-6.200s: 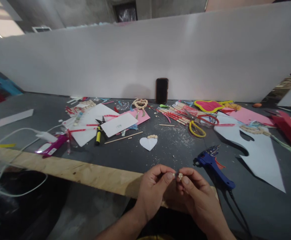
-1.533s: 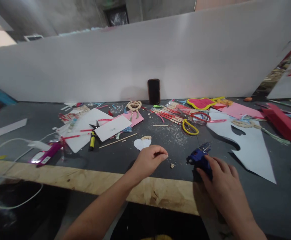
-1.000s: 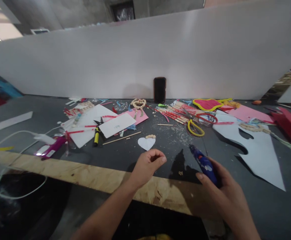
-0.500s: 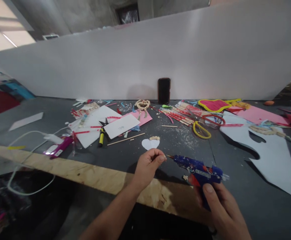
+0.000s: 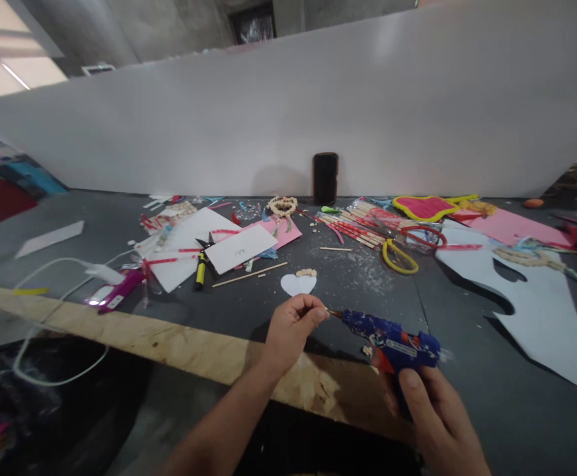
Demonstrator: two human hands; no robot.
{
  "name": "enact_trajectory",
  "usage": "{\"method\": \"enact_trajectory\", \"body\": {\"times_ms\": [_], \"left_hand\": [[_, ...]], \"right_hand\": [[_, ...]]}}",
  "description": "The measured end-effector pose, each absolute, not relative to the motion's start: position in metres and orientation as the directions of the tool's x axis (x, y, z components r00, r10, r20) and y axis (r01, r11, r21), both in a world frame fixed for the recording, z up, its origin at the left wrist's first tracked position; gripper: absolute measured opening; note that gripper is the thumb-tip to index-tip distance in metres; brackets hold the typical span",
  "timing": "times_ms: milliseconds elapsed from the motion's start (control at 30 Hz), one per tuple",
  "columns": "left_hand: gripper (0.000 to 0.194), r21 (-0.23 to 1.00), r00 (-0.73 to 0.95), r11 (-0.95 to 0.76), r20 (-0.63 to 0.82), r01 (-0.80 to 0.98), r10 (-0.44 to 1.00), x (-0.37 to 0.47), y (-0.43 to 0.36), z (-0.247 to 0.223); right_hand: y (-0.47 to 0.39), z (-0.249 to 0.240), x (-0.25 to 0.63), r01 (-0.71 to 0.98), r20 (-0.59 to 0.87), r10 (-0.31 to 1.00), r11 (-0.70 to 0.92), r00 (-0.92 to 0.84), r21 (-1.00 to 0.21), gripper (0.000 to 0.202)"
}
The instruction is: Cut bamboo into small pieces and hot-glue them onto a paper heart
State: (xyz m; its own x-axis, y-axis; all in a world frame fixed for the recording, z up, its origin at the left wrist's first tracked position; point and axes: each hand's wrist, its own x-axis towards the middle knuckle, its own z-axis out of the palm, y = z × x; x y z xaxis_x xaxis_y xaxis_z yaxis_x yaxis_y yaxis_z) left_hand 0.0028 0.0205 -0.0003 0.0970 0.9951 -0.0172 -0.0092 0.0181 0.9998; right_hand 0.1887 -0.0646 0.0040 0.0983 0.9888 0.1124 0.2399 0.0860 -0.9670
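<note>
My right hand (image 5: 434,403) is wrapped round the grip of a blue glue gun (image 5: 392,337), its nozzle pointing left. The nozzle tip reaches the fingertips of my left hand (image 5: 293,330), which are pinched together. A tiny pale piece shows at those fingertips, too small to name. Just beyond my left hand, a white paper heart (image 5: 295,285) lies on the dark table, with small beige bits (image 5: 307,272) along its upper right edge. More small beige pieces (image 5: 367,350) sit under the glue gun.
Scissors with yellow and red handles (image 5: 400,256) lie beside red-and-white sticks (image 5: 355,228). Yellow-handled pliers (image 5: 201,270) and a white card (image 5: 241,249) are at left. A phone (image 5: 325,178) leans on the white panel (image 5: 193,132). A white cable (image 5: 60,304) hangs over the wooden edge.
The glue gun has shifted slightly left, bringing its nozzle up to my left fingertips. My left hand has stayed nearly still, and the heart lies where it was.
</note>
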Motion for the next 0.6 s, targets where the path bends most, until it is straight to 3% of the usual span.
{"method": "enact_trajectory", "body": {"times_ms": [600], "left_hand": [[0.015, 0.999, 0.107, 0.040, -0.040, 0.004, 0.993, 0.0031, 0.0194, 0.0005]], "right_hand": [[-0.0640, 0.0035, 0.1905, 0.235, 0.096, 0.991, 0.071, 0.096, -0.969, 0.030]]}}
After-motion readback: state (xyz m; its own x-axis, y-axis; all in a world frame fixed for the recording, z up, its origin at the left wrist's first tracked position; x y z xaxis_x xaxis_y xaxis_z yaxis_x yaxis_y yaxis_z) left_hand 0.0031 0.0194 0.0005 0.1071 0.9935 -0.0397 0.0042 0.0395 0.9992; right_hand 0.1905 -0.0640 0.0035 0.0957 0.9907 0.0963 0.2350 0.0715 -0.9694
